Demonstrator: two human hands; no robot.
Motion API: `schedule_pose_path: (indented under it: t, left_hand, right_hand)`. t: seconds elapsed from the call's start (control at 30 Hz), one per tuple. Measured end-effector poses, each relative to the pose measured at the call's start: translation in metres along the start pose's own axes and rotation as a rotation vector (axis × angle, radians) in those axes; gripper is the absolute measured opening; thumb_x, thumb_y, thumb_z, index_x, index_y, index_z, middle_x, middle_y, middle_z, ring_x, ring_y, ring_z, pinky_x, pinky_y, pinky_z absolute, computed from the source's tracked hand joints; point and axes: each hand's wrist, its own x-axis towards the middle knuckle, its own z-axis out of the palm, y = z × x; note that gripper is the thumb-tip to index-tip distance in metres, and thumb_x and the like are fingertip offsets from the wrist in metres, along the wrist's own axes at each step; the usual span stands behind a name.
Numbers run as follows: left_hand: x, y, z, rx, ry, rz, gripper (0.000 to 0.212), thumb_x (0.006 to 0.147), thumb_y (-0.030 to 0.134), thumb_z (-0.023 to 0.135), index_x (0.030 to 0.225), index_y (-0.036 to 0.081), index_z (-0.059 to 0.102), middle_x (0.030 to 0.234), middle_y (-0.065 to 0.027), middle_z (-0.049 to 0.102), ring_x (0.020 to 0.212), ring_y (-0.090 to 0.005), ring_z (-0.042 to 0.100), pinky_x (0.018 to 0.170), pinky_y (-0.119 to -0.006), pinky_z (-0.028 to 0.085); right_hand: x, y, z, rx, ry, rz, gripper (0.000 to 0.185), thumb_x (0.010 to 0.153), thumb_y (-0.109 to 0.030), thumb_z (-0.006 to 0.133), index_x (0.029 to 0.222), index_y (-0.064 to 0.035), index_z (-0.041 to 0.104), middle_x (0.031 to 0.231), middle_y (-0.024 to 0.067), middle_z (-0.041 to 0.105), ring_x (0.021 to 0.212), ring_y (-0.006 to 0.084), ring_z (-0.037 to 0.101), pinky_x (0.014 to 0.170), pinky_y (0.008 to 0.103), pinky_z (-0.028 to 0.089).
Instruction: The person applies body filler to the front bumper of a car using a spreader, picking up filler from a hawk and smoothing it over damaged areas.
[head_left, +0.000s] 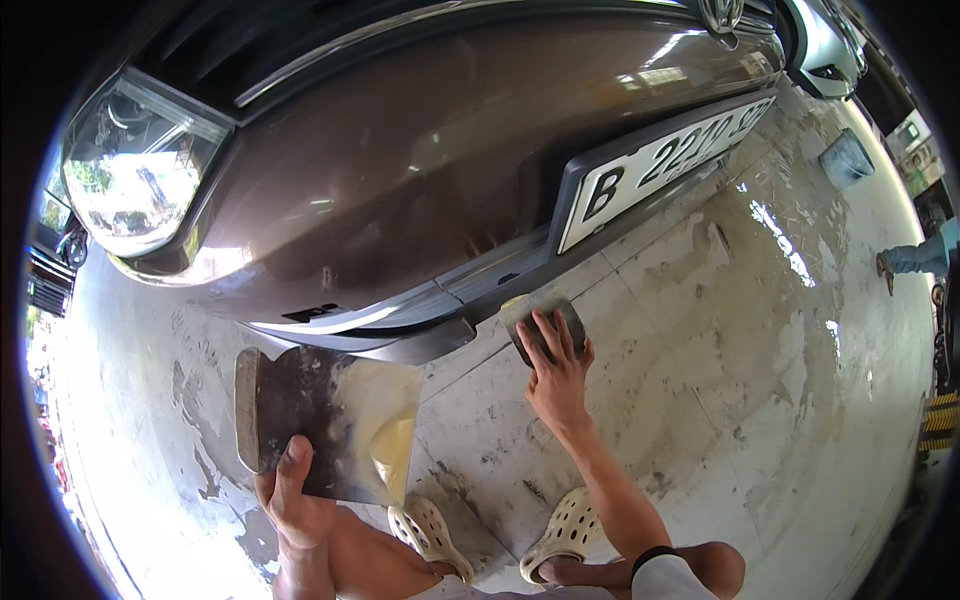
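Observation:
My left hand (296, 491) grips a wide, dark putty board (311, 405) near its thick-edged side, thumb on top. A mound of yellow putty (394, 446) sits toward the board's right edge, with a thin smear around it. In my right hand (559, 390) is a smaller dark spreader (556, 302), fingers laid flat over it. Yellowish residue shows at its far left corner. Both tools are held above the floor, apart from each other, near the lower edge of a brown car's front bumper (360, 172).
The car's headlight (142, 165) is at upper left and its licence plate (645, 176) at upper right. A bucket (847, 159) stands on the stained floor (675, 390). At far right, another person's leg (919, 259) shows. My feet wear beige clogs (574, 525).

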Motion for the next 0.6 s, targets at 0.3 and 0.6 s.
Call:
schedule_pose_path:
  t: [0.3,0.6]
  left_hand:
    - [-0.012,0.005,-0.003,-0.009,0.077,-0.013,0.041,0.086,0.012,0.056,0.122,-0.005,0.052,0.115,-0.0138,0.059,0.102,-0.0227,0.059,0.089,-0.034,0.047]
    - [-0.012,0.010,-0.005,0.083,0.086,-0.026,0.041,0.085,0.012,0.057,0.122,-0.005,0.052,0.116,-0.0133,0.059,0.104,-0.0224,0.058,0.089,-0.034,0.047]
  right_hand:
    - [0.019,0.000,-0.005,-0.071,-0.076,-0.011,0.066,0.071,0.004,0.063,0.131,-0.0188,0.050,0.144,0.0017,0.037,0.135,0.0281,0.033,0.098,0.0666,0.021]
    - [-0.015,0.022,0.022,-0.042,-0.040,-0.043,0.068,0.072,0.004,0.061,0.134,-0.0193,0.048,0.146,0.0009,0.035,0.136,0.0279,0.031,0.099,0.0652,0.019]
